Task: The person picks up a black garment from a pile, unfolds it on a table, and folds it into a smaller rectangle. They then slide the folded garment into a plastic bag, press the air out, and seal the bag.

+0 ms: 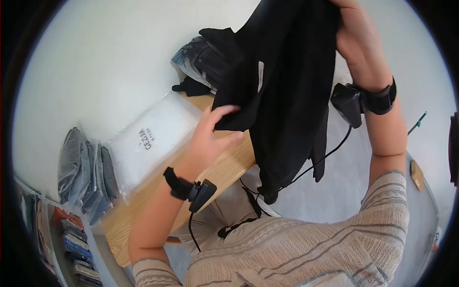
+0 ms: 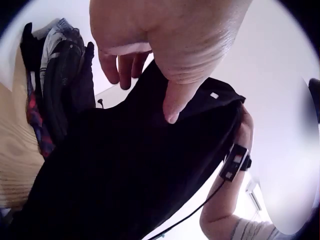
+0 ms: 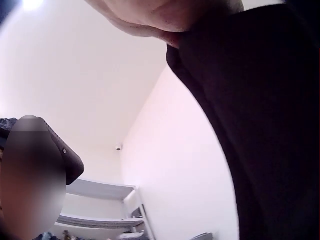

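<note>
Black garment (image 1: pixel 287 91): right hand (image 1: pixel 361 36) grips, left hand (image 1: pixel 205 139) spread.

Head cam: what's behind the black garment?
A clothes pile and the wooden table, each partly covered by the black garment. Anything fully behind the cloth can't be seen.
</note>
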Tool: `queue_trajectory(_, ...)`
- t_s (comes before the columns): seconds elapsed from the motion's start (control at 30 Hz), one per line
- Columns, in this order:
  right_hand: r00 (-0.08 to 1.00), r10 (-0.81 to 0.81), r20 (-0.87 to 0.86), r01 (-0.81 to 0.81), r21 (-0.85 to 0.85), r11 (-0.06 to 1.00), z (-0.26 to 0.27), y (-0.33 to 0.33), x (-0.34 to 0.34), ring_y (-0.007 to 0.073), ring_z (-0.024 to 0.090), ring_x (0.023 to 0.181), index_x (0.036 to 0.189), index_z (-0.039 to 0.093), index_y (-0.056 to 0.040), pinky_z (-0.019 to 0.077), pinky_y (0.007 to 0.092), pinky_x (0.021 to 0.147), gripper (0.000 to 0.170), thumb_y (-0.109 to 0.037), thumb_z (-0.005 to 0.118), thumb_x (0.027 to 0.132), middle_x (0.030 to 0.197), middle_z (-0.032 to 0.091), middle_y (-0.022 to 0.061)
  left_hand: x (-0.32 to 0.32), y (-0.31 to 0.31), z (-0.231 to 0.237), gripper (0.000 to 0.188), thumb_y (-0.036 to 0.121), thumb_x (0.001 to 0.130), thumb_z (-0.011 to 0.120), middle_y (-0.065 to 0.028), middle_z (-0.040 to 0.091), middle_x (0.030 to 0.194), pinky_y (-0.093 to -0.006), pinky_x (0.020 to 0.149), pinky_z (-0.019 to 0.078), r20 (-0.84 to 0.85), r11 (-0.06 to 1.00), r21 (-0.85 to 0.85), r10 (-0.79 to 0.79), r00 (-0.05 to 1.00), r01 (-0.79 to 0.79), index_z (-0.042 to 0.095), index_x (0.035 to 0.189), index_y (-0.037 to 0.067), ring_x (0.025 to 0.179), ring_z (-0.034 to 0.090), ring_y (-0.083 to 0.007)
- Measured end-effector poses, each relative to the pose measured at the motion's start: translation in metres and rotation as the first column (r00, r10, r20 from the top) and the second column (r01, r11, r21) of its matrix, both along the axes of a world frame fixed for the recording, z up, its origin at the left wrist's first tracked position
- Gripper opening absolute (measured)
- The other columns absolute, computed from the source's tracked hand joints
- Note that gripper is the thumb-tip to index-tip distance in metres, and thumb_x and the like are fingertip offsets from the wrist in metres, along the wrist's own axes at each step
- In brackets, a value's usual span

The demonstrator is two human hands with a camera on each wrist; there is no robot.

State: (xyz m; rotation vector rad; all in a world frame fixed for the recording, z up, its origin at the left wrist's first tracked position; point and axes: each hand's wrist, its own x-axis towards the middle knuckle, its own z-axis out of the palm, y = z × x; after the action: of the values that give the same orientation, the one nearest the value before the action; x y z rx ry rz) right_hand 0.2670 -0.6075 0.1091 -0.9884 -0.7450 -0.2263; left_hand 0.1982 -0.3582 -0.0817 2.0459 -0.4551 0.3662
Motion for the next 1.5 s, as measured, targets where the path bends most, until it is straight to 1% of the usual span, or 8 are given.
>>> queue_trajectory(0.13, 0.961, -0.162, 0.225, 0.209, -0.206, 0.956, -0.003, -0.048, -0.007, 0.0184, 0.062, 0.094, 0.140, 0.033, -0.0022, 0.0533, 0.0309, 0.088, 0.054, 0.000, 0.051, 0.089, 0.109, 0.060, 0.0107, 0.007, -0.006, 0.031, 0.029, 0.009, 0.080, 0.072, -0.0028, 0.060, 0.094, -0.0285, 0.080, 0.0457, -0.273, 0.970, 0.228, 0.147, 0.951, -0.084, 0.061, 0.105, 0.001, 0.090, 0.056, -0.0145)
queue_trajectory(0.2, 0.947, -0.100, 0.306, 0.263, -0.556, 0.788, -0.002, -0.089, 0.003, 0.0235, 0.060, 0.104, 0.148, 0.021, -0.0045, 0.0529, 0.0332, 0.090, 0.073, -0.010, 0.062, 0.088, 0.120, 0.056, 0.0138, 0.023, 0.014, 0.029, 0.015, 0.008, 0.082, 0.067, 0.0030, 0.055, 0.075, -0.0242, 0.070, 0.0423, 0.020, 0.995, -0.098, 0.002, 1.000, 0.000, 0.060, 0.093, 0.001, 0.074, 0.051, -0.0097)
queue_trajectory(0.23, 0.913, -0.262, 0.313, 0.400, -0.559, 0.726, -0.014, -0.128, 0.024, 0.0156, 0.060, 0.106, 0.129, 0.052, -0.0036, 0.0458, 0.0280, 0.097, 0.039, -0.005, 0.057, 0.090, 0.118, 0.061, 0.0081, 0.024, 0.016, 0.036, 0.013, 0.007, 0.082, 0.066, 0.0037, 0.054, 0.076, -0.0229, 0.069, 0.0415, -0.016, 0.982, -0.187, -0.008, 1.000, 0.005, 0.060, 0.092, 0.002, 0.073, 0.050, -0.0078)
queue_trajectory(0.47, 0.937, -0.203, 0.283, 0.344, -0.839, 0.422, -0.062, -0.185, 0.003, 0.0046, 0.054, 0.090, 0.105, 0.061, -0.0086, 0.0420, 0.0168, 0.083, 0.016, -0.011, 0.066, 0.089, 0.092, 0.060, -0.0055, 0.031, 0.012, 0.079, 0.008, 0.007, 0.083, 0.063, 0.0061, 0.050, 0.076, -0.0201, 0.063, 0.0372, 0.013, 0.998, 0.021, -0.067, 0.998, 0.066, 0.058, 0.087, 0.004, 0.070, 0.045, -0.0033)
queue_trajectory(0.77, 0.779, -0.319, 0.540, 0.605, -0.780, 0.156, -0.080, -0.236, 0.010, 0.0027, 0.035, 0.076, 0.086, 0.044, -0.0103, 0.0302, 0.0183, 0.068, 0.023, -0.012, 0.068, 0.087, 0.079, 0.036, -0.0076, 0.054, -0.014, 0.084, 0.034, 0.006, 0.082, 0.055, -0.0008, 0.065, 0.109, -0.0247, 0.086, 0.0470, 0.206, 0.802, 0.594, -0.222, 0.953, 0.058, 0.062, 0.115, 0.001, 0.093, 0.060, -0.0105)
queue_trajectory(0.87, 0.768, -0.273, 0.580, 0.618, -0.782, 0.077, -0.079, -0.253, 0.014, 0.0044, 0.034, 0.074, 0.080, 0.043, -0.0097, 0.0301, 0.0208, 0.068, 0.026, -0.018, 0.066, 0.090, 0.076, 0.035, -0.0061, 0.054, -0.032, 0.095, 0.034, 0.007, 0.083, 0.053, -0.0012, 0.065, 0.105, -0.0262, 0.086, 0.0472, -0.075, 0.834, 0.533, -0.124, 0.989, 0.145, 0.062, 0.115, -0.001, 0.092, 0.060, -0.0116)
queue_trajectory(1.33, 0.736, -0.254, 0.628, 0.630, -0.772, -0.083, -0.072, -0.244, -0.015, 0.0086, 0.035, 0.071, 0.076, 0.041, -0.0095, 0.0300, 0.0238, 0.066, 0.040, -0.027, 0.077, 0.079, 0.073, 0.034, -0.0028, 0.079, -0.013, 0.097, 0.036, 0.002, 0.074, 0.044, 0.0004, 0.062, 0.086, -0.0231, 0.078, 0.0436, -0.180, 0.797, 0.545, -0.192, 0.965, 0.260, 0.065, 0.103, -0.002, 0.080, 0.054, -0.0085)
queue_trajectory(1.5, 0.530, -0.121, 0.839, 0.775, -0.537, -0.333, -0.069, -0.234, -0.034, 0.0144, 0.048, 0.080, 0.090, 0.058, 0.0000, 0.0395, 0.0272, 0.079, 0.038, -0.024, 0.081, 0.073, 0.080, 0.051, 0.0027, 0.072, -0.012, 0.086, 0.030, 0.004, 0.081, 0.049, 0.0011, 0.063, 0.086, -0.0204, 0.071, 0.0434, 0.239, 0.926, 0.376, -0.053, 0.970, -0.042, 0.063, 0.108, -0.001, 0.074, 0.054, -0.0065)
